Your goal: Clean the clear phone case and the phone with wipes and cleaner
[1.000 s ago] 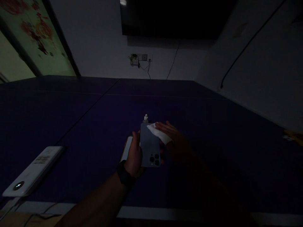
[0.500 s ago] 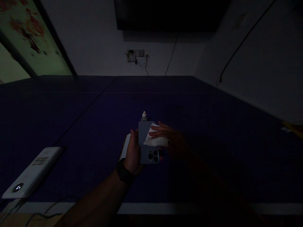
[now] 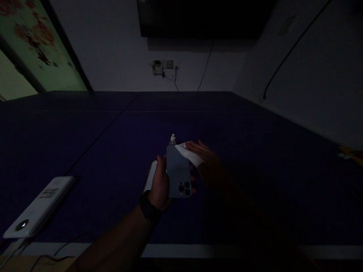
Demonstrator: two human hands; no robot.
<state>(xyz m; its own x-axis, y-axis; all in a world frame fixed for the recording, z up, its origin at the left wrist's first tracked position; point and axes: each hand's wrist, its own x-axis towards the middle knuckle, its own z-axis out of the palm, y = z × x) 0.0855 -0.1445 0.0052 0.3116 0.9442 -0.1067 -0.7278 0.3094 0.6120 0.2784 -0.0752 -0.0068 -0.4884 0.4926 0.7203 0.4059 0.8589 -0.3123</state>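
Observation:
A grey-blue smartphone (image 3: 178, 170) lies back side up in my left hand (image 3: 159, 186), its camera lenses toward me. My thumb runs along the phone's left edge and fingertips show past its right edge. My right hand (image 3: 202, 153) presses a white tissue (image 3: 190, 155) against the phone's upper right corner, the fingers closed over it. Behind the phone stands a small dropper-like bottle (image 3: 172, 139) with a white cap, its lower part hidden. Beside my left hand, a flat pale object with a dark rim (image 3: 150, 176), perhaps a phone case, is partly covered.
A white power bank (image 3: 41, 206) with a cable rests on the dark purple table (image 3: 113, 211) at the left. A yellow object (image 3: 353, 155) sits at the far right edge. Wall sockets (image 3: 164, 65) and a large dark screen (image 3: 207, 19) are beyond the table.
My right hand and the tissue have slid up and to the right, from the middle of the phone's back to its upper right corner. My left hand stays nearly still.

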